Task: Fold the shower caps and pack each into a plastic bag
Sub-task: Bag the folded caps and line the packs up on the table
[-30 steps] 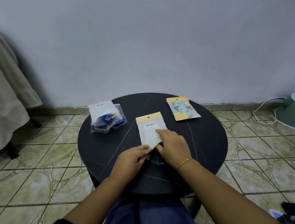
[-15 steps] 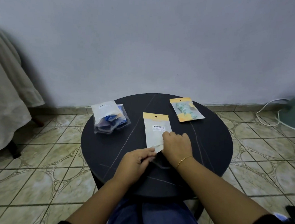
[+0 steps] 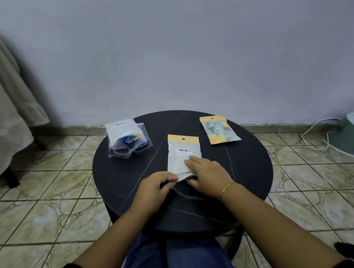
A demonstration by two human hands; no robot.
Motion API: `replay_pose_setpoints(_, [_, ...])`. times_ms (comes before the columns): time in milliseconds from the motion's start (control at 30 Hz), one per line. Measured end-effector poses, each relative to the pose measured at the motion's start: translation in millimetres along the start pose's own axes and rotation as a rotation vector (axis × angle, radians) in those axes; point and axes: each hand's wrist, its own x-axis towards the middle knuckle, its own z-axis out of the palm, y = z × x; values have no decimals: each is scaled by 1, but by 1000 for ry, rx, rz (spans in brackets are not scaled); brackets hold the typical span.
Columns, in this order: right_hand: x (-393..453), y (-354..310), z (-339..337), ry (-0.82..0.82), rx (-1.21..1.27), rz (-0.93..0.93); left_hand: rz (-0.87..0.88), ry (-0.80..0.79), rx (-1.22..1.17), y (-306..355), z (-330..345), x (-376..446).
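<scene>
On the round black table [image 3: 113, 171], a plastic bag [image 3: 182, 154] with a yellow header strip and a barcode label lies flat near the middle. The left hand [image 3: 155, 187] pinches the bag's near, open edge between thumb and curled fingers. The right hand [image 3: 206, 175] rests on the bag's near right part with fingers straight, pressing it to the table, its thumb at the mouth. A dark shower cap [image 3: 186, 193] lies just nearer than the bag's mouth, between the two hands, its edge trailing under the right wrist. Left of the bag sits a pile of bagged blue caps [image 3: 127, 139]. Beyond it to the right lies a packed bag holding a green floral cap [image 3: 219, 129].
</scene>
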Motion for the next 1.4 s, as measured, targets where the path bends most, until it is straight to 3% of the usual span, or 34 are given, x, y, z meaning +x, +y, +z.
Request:
replay_pose_setpoints(267, [9, -9, 7, 224, -260, 3, -91, -24, -97, 2, -5, -1])
replay_pose_setpoints(367, [8, -9, 15, 294, -240, 55, -86, -67, -100, 4, -5, 0])
replay_pose_setpoints(533, [7, -9, 9, 203, -164, 80, -74, -56, -43, 3, -6, -1])
replay_pose_setpoints(633, [-7, 6, -2, 62, 207, 127, -54, -1, -20, 2, -8, 0])
replay_pose_setpoints(700, [-22, 23, -3, 117, 395, 159, -35, 27, -36, 3, -10, 1])
replay_pose_setpoints(967, [-45, 40, 15, 180, 287, 142, -57, -15, 26, 4, -15, 7])
replay_pose_setpoints(1067, [-38, 25, 22, 253, 361, 44, -40, -22, 38, 4, -14, 4])
replay_pose_setpoints(1167, [-35, 19, 32, 345, 329, -32, 39, -54, 196, -3, -19, 2])
replay_pose_setpoints(1300, [-37, 21, 27, 221, 303, 47, 122, -104, 391, -10, -30, 4])
replay_pose_setpoints(1400, [-36, 22, 26, 127, 358, 130, 13, -123, 296, -10, -31, 3])
